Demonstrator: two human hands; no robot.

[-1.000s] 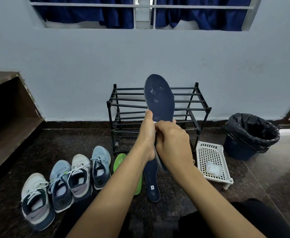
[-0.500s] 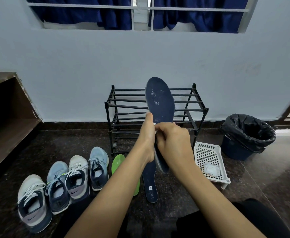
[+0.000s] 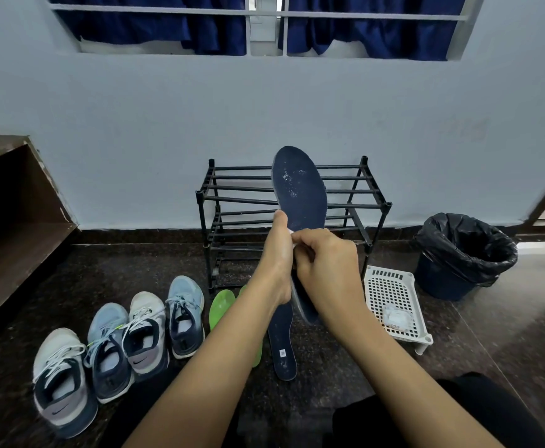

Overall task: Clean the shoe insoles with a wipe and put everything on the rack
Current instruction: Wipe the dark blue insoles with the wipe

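I hold a dark blue insole (image 3: 300, 192) upright in front of the black rack (image 3: 366, 205); white specks mark its upper part. My left hand (image 3: 276, 253) grips its left edge at mid-length. My right hand (image 3: 326, 263) presses a white wipe (image 3: 292, 233), mostly hidden under its fingers, against the insole's middle. A second dark blue insole (image 3: 282, 344) lies on the floor below, beside two green insoles (image 3: 221, 307).
Several sneakers (image 3: 145, 331) line the floor at left. A white perforated tray (image 3: 393, 295) holding a wipe packet (image 3: 397, 317) stands at right, next to a bin with a black liner (image 3: 465, 253). A brown wooden shelf (image 3: 9, 227) is at far left.
The insole and both hands stay in nearly the same place; my right hand with the wipe has shifted slightly on the insole's middle.
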